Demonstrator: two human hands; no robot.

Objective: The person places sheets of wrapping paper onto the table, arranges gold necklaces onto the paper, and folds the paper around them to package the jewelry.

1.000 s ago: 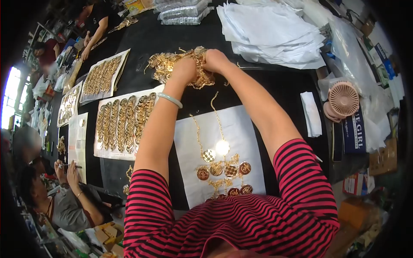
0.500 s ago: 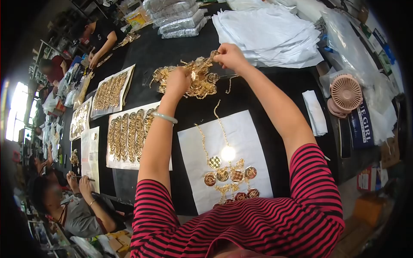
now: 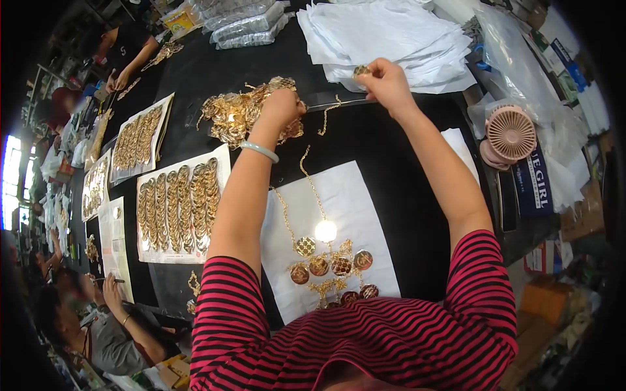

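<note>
My left hand (image 3: 282, 107), closed, is at the right side of a tangled heap of gold chains and discs (image 3: 231, 117); what its fingers grip is hidden. To the right, over the edge of the white sheets, my right hand (image 3: 386, 81) pinches a small round gold piece (image 3: 360, 70). A short loose gold chain (image 3: 325, 117) lies between my hands on the black surface. Nearer my body, a necklace with round pendants (image 3: 340, 266) is spread on a white sheet (image 3: 372, 221).
Rows of gold chains on a card (image 3: 176, 208) lie left. White sheets (image 3: 385, 39) and plastic-wrapped packs (image 3: 251, 26) are at the back. A pink fan (image 3: 510, 130) stands right. One co-worker (image 3: 117, 339) sits lower left, another (image 3: 130, 52) is upper left.
My right hand has moved away from the heap to the right, with a small round piece in its fingers. My left hand stays at the heap. The whole view has shifted somewhat.
</note>
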